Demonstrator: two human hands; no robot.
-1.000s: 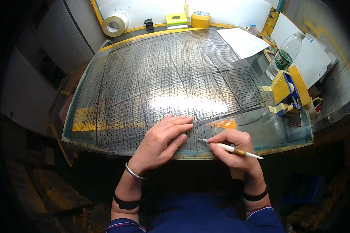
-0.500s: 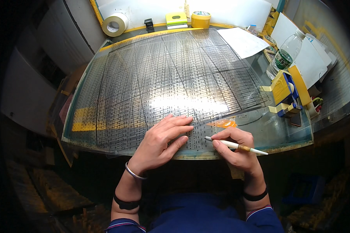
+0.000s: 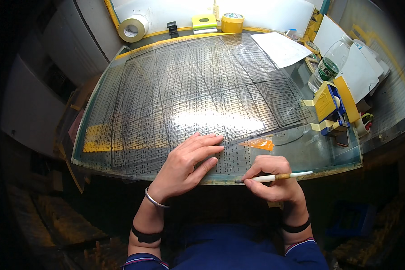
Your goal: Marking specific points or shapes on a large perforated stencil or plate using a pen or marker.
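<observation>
A large transparent film sheet (image 3: pixel 198 90) printed with rows of small dark marks lies over a lit glass table (image 3: pixel 301 150). My left hand (image 3: pixel 189 164) rests flat on the sheet's near edge, fingers stretched to the right. My right hand (image 3: pixel 274 182) grips a thin white brush (image 3: pixel 274 177) with a tan ferrule; the dark tip points left at the table's near rim, just right of my left fingers. A small orange scrap (image 3: pixel 258 144) lies on the glass beyond my right hand.
Two tape rolls (image 3: pixel 133 28) (image 3: pixel 232 22), a small black clip and a yellow-green block stand along the far edge. A white paper (image 3: pixel 281 47), a plastic bottle (image 3: pixel 328 67) and a yellow-and-blue tape dispenser (image 3: pixel 330 108) sit at the right.
My right hand has drawn back toward me and lowered the brush, so its tip now sits at the table's near rim. My left hand has stayed in place on the sheet.
</observation>
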